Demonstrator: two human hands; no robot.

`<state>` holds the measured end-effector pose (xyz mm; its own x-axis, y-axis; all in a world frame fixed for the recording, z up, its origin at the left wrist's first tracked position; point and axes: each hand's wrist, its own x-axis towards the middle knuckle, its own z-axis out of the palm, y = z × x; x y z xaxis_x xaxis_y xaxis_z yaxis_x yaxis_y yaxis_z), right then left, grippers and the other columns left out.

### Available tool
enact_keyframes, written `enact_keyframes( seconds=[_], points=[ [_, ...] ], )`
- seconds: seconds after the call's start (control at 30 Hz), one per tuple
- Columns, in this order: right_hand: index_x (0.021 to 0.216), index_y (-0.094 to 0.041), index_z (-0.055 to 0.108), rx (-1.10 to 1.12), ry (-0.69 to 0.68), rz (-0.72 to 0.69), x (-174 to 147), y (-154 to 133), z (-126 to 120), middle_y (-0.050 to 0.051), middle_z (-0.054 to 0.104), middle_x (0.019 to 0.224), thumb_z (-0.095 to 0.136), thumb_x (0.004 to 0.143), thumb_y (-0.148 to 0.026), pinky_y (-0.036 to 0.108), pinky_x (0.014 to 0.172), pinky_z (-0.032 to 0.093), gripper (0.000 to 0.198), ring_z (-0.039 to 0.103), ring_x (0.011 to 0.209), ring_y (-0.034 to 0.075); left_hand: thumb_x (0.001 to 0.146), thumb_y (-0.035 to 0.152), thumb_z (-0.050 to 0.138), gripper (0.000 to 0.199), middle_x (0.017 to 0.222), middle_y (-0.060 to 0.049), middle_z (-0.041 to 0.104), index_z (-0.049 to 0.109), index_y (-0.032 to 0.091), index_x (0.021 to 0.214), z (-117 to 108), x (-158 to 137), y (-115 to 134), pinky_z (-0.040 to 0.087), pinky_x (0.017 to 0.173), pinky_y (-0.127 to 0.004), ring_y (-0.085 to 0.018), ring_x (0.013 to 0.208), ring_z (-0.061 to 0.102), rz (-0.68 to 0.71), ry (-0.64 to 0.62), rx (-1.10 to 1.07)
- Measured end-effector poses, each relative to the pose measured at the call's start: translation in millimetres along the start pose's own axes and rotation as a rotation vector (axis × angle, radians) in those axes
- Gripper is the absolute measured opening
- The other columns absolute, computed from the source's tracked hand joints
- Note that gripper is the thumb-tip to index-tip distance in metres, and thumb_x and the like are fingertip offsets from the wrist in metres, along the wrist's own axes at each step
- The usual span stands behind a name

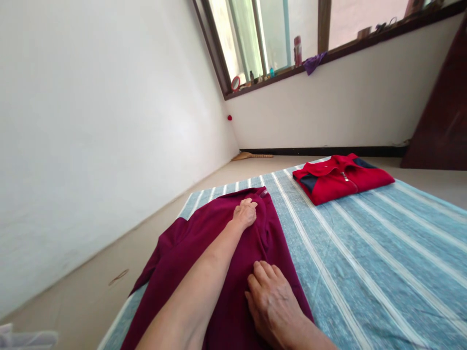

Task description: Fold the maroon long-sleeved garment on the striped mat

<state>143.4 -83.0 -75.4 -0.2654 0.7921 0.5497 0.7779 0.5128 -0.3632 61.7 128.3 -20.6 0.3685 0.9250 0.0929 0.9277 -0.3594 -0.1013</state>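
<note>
A maroon long-sleeved garment (204,233) lies on the striped blue sheet (350,272), one sleeve hanging toward the left edge. My left hand (245,212) reaches to its far end, fingers curled into the cloth beside the collar with its small label. Nearer to me, my right hand (272,299) rests palm down on the garment's right part, its fingers slightly bent and lying on the fabric. Creases run through the cloth between both hands. To the far right, a folded red jacket (343,177) with dark blue shoulders and a zip lies on the same sheet.
A white wall (91,97) rises on the left. A hand broom (251,155) lies on the floor by the far wall. On the window sill stand a pink bottle (297,51), a round mirror (235,83) and a purple cloth (314,63). A dark red panel (443,112) stands right.
</note>
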Motion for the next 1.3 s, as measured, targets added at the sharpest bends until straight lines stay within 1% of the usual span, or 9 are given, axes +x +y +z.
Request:
enact_keyframes(
  seconds=[0.2, 0.37, 0.5, 0.6, 0.7, 0.93, 1.1, 1.2, 1.3],
  points=[
    [0.097, -0.017, 0.059, -0.052, 0.088, -0.027, -2, 1, 8, 0.011, 0.060, 0.112, 0.055, 0.085, -0.022, 0.042, 0.093, 0.041, 0.013, 0.053, 0.105, 0.026, 0.081, 0.012, 0.049, 0.023, 0.110, -0.009, 0.056, 0.061, 0.020, 0.100, 9, 8, 2, 0.042, 0.088, -0.038, -0.026, 0.109, 0.048, -0.088, -0.005, 0.006],
    [0.094, -0.017, 0.059, -0.041, 0.102, -0.034, -1, 1, 5, 0.011, 0.061, 0.108, 0.056, 0.083, -0.020, 0.042, 0.090, 0.043, 0.012, 0.054, 0.101, 0.026, 0.085, 0.015, 0.045, 0.022, 0.122, -0.010, 0.052, 0.059, 0.019, 0.101, 4, 7, 14, 0.036, 0.099, -0.043, -0.027, 0.121, 0.041, -0.073, 0.017, -0.017],
    [0.092, -0.018, 0.059, -0.012, 0.104, -0.039, -3, 2, 3, 0.011, 0.062, 0.107, 0.054, 0.083, -0.016, 0.041, 0.089, 0.043, 0.011, 0.055, 0.101, 0.026, 0.095, 0.030, 0.032, 0.030, 0.133, -0.007, 0.049, 0.054, 0.022, 0.114, 10, 3, 23, 0.032, 0.105, -0.039, -0.021, 0.128, 0.039, -0.074, -0.026, -0.088],
    [0.090, -0.018, 0.059, 0.010, 0.122, -0.044, -6, 2, 4, 0.010, 0.063, 0.103, 0.049, 0.084, -0.013, 0.041, 0.089, 0.042, 0.013, 0.056, 0.101, 0.026, 0.096, 0.044, 0.025, 0.043, 0.145, -0.008, 0.040, 0.047, 0.021, 0.126, 19, 2, 25, 0.027, 0.109, -0.045, -0.022, 0.135, 0.031, -0.100, -0.082, -0.145],
    [0.088, -0.018, 0.059, 0.017, 0.139, -0.064, -7, 4, 5, 0.011, 0.063, 0.102, 0.045, 0.085, -0.013, 0.041, 0.087, 0.043, 0.015, 0.056, 0.100, 0.027, 0.096, 0.047, 0.022, 0.050, 0.149, -0.009, 0.036, 0.043, 0.019, 0.132, 22, 0, 24, 0.021, 0.112, -0.048, -0.021, 0.139, 0.027, -0.112, -0.093, -0.190],
    [0.088, -0.020, 0.058, -0.002, 0.096, -0.088, -10, 7, 5, 0.011, 0.062, 0.102, 0.045, 0.086, -0.014, 0.041, 0.087, 0.043, 0.014, 0.055, 0.101, 0.027, 0.096, 0.048, 0.018, 0.054, 0.152, -0.008, 0.029, 0.038, 0.018, 0.137, 3, -25, 30, 0.016, 0.115, -0.043, -0.018, 0.141, 0.020, -0.138, -0.007, -0.238],
    [0.086, -0.020, 0.058, 0.005, 0.008, -0.066, -8, 6, -2, 0.010, 0.061, 0.102, 0.050, 0.085, -0.014, 0.040, 0.089, 0.042, 0.010, 0.054, 0.101, 0.025, 0.092, 0.059, 0.016, 0.070, 0.155, -0.012, 0.020, 0.028, 0.013, 0.144, -2, -48, 34, 0.012, 0.115, -0.046, -0.023, 0.143, 0.012, -0.137, -0.161, -0.249],
    [0.083, -0.020, 0.058, 0.017, -0.016, -0.053, -5, 6, -6, 0.009, 0.060, 0.100, 0.051, 0.086, -0.014, 0.039, 0.090, 0.042, 0.010, 0.054, 0.100, 0.025, 0.088, 0.066, 0.011, 0.080, 0.156, -0.012, 0.012, 0.022, 0.012, 0.146, 2, -51, 34, 0.009, 0.115, -0.048, -0.023, 0.144, 0.006, -0.129, -0.271, -0.259],
    [0.082, -0.020, 0.058, 0.017, -0.035, -0.045, -4, 5, -9, 0.009, 0.060, 0.098, 0.053, 0.085, -0.015, 0.038, 0.090, 0.042, 0.008, 0.053, 0.099, 0.024, 0.086, 0.069, 0.008, 0.084, 0.157, -0.011, 0.011, 0.021, 0.013, 0.147, 7, -47, 34, 0.007, 0.114, -0.050, -0.024, 0.144, 0.005, -0.127, -0.296, -0.253]
  ],
)
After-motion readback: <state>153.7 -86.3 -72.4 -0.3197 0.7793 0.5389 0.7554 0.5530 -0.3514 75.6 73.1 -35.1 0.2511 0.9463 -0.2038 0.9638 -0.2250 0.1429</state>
